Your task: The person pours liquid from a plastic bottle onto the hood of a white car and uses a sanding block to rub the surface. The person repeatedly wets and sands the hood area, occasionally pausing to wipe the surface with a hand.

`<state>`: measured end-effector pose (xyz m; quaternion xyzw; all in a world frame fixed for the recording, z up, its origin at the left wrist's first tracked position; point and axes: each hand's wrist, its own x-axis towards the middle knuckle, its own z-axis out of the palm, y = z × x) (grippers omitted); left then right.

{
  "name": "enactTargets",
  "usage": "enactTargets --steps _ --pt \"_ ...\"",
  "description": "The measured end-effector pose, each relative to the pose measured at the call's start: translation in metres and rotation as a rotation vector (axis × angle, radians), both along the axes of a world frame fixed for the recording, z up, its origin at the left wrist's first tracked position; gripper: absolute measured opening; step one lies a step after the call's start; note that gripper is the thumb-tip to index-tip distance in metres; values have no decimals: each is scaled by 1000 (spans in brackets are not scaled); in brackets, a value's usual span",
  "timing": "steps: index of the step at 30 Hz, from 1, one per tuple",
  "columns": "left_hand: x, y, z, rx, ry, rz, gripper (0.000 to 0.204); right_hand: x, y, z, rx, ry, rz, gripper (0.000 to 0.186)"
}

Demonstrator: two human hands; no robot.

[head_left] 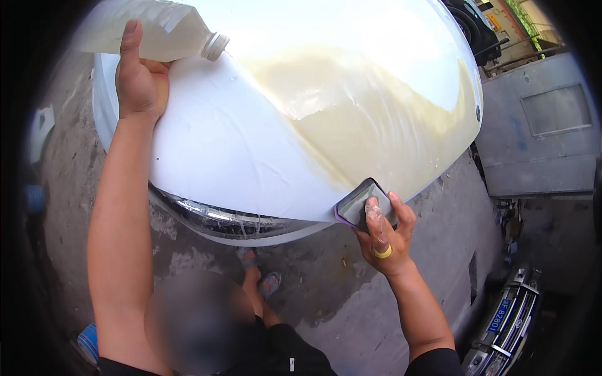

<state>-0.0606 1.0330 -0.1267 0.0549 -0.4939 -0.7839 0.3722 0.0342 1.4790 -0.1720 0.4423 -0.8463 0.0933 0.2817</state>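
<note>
My left hand (141, 88) grips a translucent plastic bottle (166, 25), tilted sideways with its capped neck pointing right, over a white car's bonnet (188, 144). A broad yellowish, glossy patch (357, 113) covers much of the bonnet's right side, and wet streaks run down the white paint. At the lower right edge of that patch, my right hand (389, 238) holds a dark rectangular pad (354, 208) with a purple rim against the bodywork. A yellow band circles one finger of that hand. The headlight (219, 214) lies just left of the pad.
A grey metal panel (533, 156) stands at right. A detached bumper or grille (501, 332) lies at lower right on concrete (445, 238). My sandalled feet (269, 282) show below the car; a blue object (34, 197) is at far left. A blurred round area hides the lower middle.
</note>
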Motion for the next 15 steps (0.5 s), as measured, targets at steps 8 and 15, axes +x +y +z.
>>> enactTargets --steps 8,15 --pt "9 16 6 8 -27 6 68 -35 -96 34 -55 -14 35 47" --pt "6 16 8 -27 2 -8 72 -3 -21 10 -48 10 -22 52"
